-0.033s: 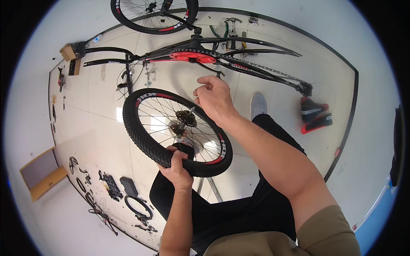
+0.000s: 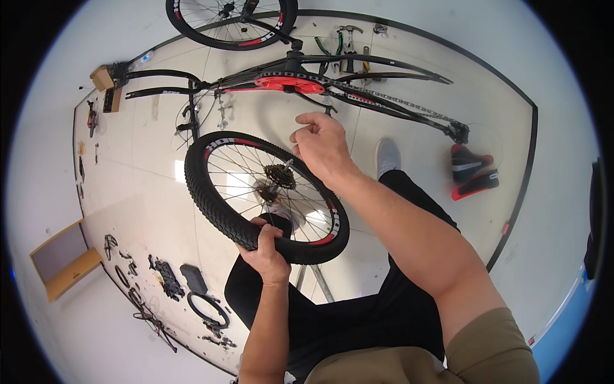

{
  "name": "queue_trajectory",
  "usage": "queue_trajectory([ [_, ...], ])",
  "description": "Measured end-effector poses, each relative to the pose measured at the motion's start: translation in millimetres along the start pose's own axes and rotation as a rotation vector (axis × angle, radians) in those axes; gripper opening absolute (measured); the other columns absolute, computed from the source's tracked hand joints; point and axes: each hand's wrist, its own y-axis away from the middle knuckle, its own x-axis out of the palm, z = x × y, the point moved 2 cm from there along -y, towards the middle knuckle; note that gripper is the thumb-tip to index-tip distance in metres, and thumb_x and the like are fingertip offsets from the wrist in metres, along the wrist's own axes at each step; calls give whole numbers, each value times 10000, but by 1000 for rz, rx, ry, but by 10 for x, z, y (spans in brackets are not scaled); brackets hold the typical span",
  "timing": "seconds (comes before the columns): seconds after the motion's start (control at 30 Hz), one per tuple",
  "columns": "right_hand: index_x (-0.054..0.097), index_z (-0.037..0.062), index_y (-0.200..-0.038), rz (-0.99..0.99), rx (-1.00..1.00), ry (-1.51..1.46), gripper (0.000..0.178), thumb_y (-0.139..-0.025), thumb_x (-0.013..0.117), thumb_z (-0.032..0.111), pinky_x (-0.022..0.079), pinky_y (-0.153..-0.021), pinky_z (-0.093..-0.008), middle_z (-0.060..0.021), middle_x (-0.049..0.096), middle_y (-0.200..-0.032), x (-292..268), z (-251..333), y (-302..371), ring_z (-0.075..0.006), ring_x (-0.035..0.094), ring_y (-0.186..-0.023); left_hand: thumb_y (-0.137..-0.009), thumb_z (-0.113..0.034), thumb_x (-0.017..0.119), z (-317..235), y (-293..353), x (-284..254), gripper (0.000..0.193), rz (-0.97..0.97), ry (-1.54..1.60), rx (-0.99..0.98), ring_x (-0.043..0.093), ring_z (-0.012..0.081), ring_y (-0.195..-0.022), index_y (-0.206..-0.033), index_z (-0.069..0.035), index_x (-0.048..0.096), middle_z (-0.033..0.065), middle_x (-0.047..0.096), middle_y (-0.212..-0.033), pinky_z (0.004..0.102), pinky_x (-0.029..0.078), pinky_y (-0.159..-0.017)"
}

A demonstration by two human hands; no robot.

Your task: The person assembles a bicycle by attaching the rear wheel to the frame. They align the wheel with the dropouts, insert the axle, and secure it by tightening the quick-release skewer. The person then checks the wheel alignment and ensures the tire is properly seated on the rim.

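Note:
A bicycle wheel (image 2: 219, 208) with a black knobby tyre, red-and-white rim markings and a sprocket cassette (image 2: 279, 177) at its hub is held tilted in front of me. My left hand (image 2: 268, 259) grips its near edge, thumb over the rim and fingers around the tyre. Beside the far right part of the tyre is my right hand (image 2: 322, 148), fingers loosely bent, the index finger stretched to the left and apart from the others. Nothing shows in that hand. Beyond the wheel lies a black bicycle frame (image 2: 236, 83) with a red chainring (image 2: 291, 84) and a chain.
Another wheel (image 2: 256, 45) stands at the far end by the frame. A hammer (image 2: 349, 48) and green-handled pliers (image 2: 327, 48) lie behind the frame. To the right is a black-and-red saddle (image 2: 470, 164). Small parts (image 2: 167, 280) and an open cardboard box (image 2: 73, 269) sit at the left.

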Motion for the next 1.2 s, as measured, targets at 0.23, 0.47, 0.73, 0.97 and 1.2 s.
queue_trajectory([
  [0.23, 650, -83, -1187, 16, 17, 13, 386, -837, 602, 72, 532, -752, -343, -160, 706, -905, 23, 5, 35, -218, 670, -811, -837, -5, 629, 45, 129, 91, 169, -22, -56, 61, 574, 163, -649, -987, 19, 554, 81, 583, -748, 290, 489, -655],
  [0.47, 655, -80, -1180, 25, 21, 21, 379, -836, 594, 67, 534, -768, -349, -164, 707, -908, 35, -9, 45, -235, 678, -820, -814, 5, 640, 116, 338, 196, 227, -17, -81, 105, 587, 145, -676, -1016, 15, 539, 77, 614, -810, 277, 493, -682],
  [0.73, 661, -79, -1163, 17, 37, 15, 363, -839, 588, 68, 533, -794, -346, -190, 713, -930, 33, 28, 46, -246, 685, -860, -835, -3, 662, 230, 425, 81, 284, 20, -110, 47, 633, 164, -788, -1096, 25, 555, 103, 655, -937, 294, 508, -778],
  [0.97, 657, -81, -1164, -8, -20, 7, 354, -848, 573, 55, 537, -820, -354, -203, 711, -941, 26, -11, -18, -263, 688, -874, -934, -155, 656, -211, 559, 4, 753, -102, -146, -16, 581, 228, -1188, -1560, 12, 271, 168, 554, -1340, 354, 460, -1026],
  [1.2, 600, -89, -1245, 42, -37, 85, 385, -880, 527, 13, 541, -665, -287, -133, 701, -925, 34, 21, 21, -164, 674, -723, -891, -231, 690, -805, -320, 337, 964, -24, -424, -92, 572, 245, -1081, -1618, -31, 89, 165, 575, -1265, 416, 443, -995],
])
